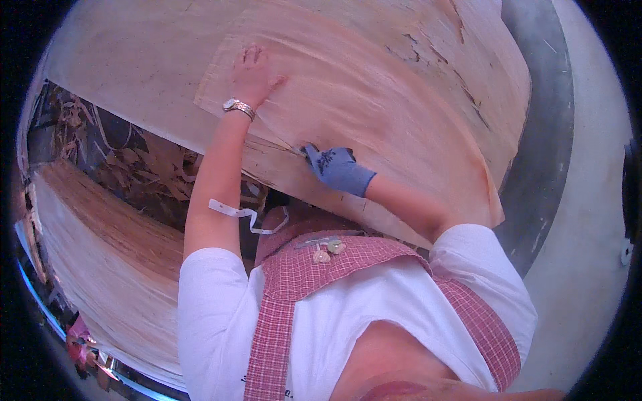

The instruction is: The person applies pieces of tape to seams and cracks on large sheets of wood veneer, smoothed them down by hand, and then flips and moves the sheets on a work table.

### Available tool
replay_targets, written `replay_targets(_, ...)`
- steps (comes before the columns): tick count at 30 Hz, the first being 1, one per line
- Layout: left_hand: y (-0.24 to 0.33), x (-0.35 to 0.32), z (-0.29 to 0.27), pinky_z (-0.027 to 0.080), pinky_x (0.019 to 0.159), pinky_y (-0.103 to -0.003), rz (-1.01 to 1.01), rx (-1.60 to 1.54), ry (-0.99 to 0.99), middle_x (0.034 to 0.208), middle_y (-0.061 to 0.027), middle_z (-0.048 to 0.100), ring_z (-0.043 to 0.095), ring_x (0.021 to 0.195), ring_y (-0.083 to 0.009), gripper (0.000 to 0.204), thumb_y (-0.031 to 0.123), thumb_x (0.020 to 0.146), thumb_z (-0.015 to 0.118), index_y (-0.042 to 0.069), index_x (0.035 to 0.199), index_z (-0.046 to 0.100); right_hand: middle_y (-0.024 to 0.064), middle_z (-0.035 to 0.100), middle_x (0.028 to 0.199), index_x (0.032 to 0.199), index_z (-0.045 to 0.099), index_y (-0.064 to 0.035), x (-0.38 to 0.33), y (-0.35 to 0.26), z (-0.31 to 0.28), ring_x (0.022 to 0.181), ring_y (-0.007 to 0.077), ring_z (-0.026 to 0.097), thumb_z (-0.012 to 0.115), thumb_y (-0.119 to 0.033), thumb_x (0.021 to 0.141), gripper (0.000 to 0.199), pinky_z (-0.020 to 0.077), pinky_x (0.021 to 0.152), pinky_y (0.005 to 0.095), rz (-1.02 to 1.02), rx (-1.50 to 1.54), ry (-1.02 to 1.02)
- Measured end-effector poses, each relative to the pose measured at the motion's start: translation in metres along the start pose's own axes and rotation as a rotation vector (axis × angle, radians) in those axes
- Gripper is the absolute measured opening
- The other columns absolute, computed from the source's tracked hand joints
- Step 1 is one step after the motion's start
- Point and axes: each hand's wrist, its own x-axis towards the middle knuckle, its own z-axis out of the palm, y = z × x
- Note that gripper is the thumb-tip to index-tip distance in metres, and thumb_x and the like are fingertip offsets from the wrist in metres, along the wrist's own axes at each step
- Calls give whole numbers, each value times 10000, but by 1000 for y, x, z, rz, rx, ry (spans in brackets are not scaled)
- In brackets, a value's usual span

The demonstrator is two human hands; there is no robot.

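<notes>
A large thin sheet of wood veneer [321, 87] lies spread in front of me over other pale sheets. My left hand [254, 77], bare with a metal wristwatch [239, 107] at the wrist, rests flat on the sheet near its left end, fingers stretched out. Closer to me, my right hand [334, 167] wears a blue-grey glove with dark fingertips. Its fingers are closed at the sheet's near edge, by a narrow split strip [274, 144]. What they grip is too small and hidden to name. Across my left forearm lies a thin white strip [247, 217].
A thick stack of veneer [120, 234] stands at my left. Torn veneer scraps [150, 164] fill the gap between it and the work surface. Ragged cracks [461, 87] mark the sheet at far right. Beyond its right edge run a dark band [545, 134] and grey floor [595, 134].
</notes>
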Motion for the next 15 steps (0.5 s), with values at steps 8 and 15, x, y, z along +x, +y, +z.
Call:
replay_targets(8, -3, 3, 8, 323, 1115, -464, -74, -33, -18, 1509, -92, 389, 334, 1398, -283, 864, 585, 765, 690, 96, 1426, 423, 122, 665, 1033, 1214, 553, -118, -96, 107, 30, 675, 298, 668, 476, -185, 904, 326, 498, 539, 466, -259, 141, 114)
replay_targets(15, 27, -3, -19, 212, 1145, -524, -168, -14, -107, 1475, -54, 425, 354, 1376, -253, 853, 574, 730, 719, 123, 1406, 461, 131, 675, 1052, 1121, 609, -124, -97, 208, 18, 802, 307, 665, 545, -242, 943, 223, 504, 637, 414, -253, 114, 393)
